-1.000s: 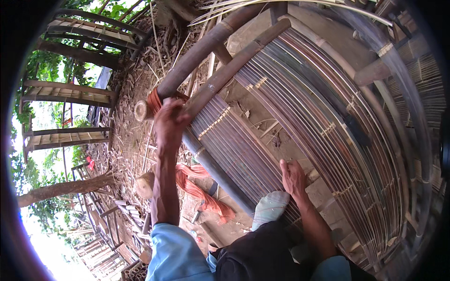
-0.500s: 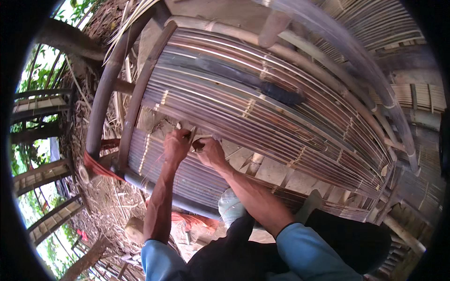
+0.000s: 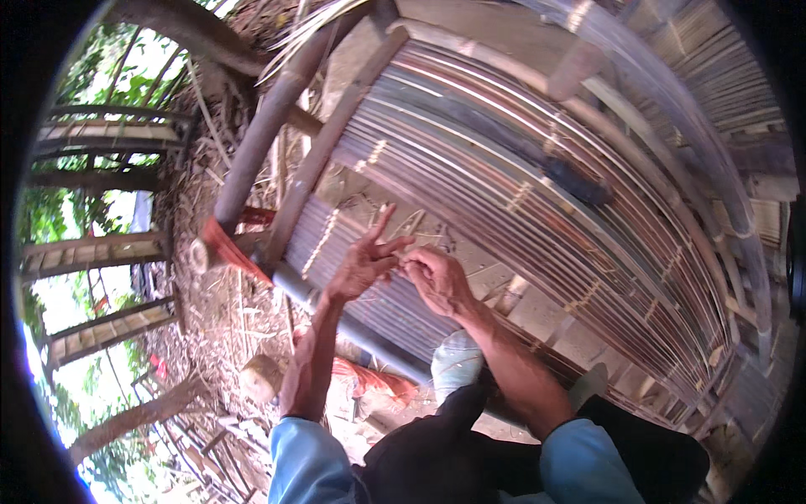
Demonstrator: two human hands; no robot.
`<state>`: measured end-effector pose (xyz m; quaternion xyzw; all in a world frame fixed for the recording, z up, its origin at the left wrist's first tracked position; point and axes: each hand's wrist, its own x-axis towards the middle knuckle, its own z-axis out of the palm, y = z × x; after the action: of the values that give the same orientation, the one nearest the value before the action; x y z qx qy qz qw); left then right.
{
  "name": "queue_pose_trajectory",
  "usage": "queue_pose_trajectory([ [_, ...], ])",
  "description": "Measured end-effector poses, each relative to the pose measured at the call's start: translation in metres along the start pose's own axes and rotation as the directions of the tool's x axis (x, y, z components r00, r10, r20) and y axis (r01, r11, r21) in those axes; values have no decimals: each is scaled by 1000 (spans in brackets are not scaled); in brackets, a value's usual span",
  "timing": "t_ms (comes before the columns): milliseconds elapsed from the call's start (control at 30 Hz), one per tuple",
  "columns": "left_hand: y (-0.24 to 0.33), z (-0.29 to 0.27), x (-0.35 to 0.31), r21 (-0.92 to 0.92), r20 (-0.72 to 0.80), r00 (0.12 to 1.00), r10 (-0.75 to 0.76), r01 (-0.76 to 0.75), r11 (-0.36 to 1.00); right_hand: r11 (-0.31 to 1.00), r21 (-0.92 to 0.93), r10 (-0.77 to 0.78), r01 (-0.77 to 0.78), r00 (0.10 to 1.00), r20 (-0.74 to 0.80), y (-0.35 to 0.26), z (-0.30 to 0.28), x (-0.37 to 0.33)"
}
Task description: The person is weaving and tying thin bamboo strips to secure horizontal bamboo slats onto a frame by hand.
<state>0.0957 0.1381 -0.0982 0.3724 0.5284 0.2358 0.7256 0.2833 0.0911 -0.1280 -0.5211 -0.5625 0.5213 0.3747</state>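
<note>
My left hand (image 3: pixel 365 267) is over the gap in a bench-like panel of bamboo slats (image 3: pixel 470 193), its index finger stretched out and the other fingers apart. Beside it, fingertips almost meeting, my right hand (image 3: pixel 438 279) is closed in a pinch. What it grips, if anything, is too small to make out. Pale ties (image 3: pixel 369 157) bind the slats across in rows. On the far slats lies a long dark tool with a thick black end (image 3: pixel 578 181), perhaps a machete.
A thick bamboo post (image 3: pixel 260 139) and a frame bar (image 3: pixel 340 139) border the panel on the left. Orange-red cloth (image 3: pixel 225 244) is tied at a bamboo end. My knee in worn grey-green cloth (image 3: pixel 456 363) is close to the near edge. Dry litter (image 3: pixel 231 315) covers the ground.
The view has shifted, so the bench appears further right. My left hand has opened from a closed grip and stretched its index finger. My right hand remains curled beside it.
</note>
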Motion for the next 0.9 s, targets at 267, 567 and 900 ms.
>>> queue_pose_trajectory([
  [267,-10,-47,-80,974,-65,698,713,-110,197,997,-76,-1,-2,999,-37,8,-4,2],
  [567,-68,-162,-294,572,-708,443,549,816,79,958,-38,283,-286,957,-61,36,-10,-11],
  [900,-96,-68,-139,924,-381,530,758,214,316,978,-127,152,-164,983,-101,49,-11,-13],
])
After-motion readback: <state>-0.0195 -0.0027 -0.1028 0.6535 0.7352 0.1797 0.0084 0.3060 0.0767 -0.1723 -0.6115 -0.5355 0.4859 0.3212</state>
